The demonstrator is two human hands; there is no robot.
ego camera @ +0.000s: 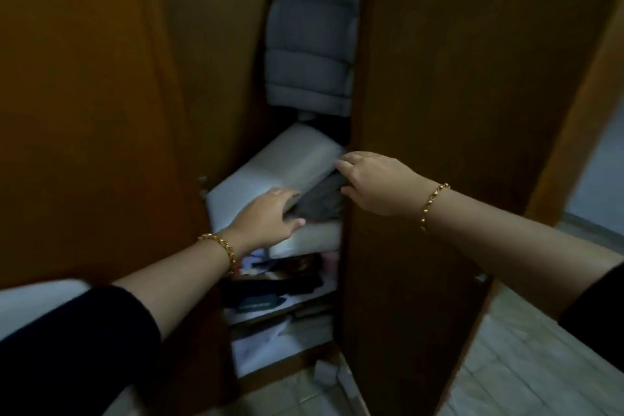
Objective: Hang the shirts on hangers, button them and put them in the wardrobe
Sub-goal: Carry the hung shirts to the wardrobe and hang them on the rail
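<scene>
Pillows (280, 165) and a puffy coat (310, 54) crowd the wardrobe (209, 61), left hand (266, 218) grips grey cloth (320, 201), right hand (374, 182) curls round the door (472, 78).

The wardrobe door (84, 111) is orange-brown, the quilted jacket (310, 44) grey, the cushion (280, 165) whitish, bracelets (221, 248) gold, sleeves (67, 348) black.

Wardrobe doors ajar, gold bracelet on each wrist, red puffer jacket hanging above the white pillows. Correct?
One error: the puffer jacket is grey, not red, per the head view. It does hang above the white pillows; the rest holds.
</scene>
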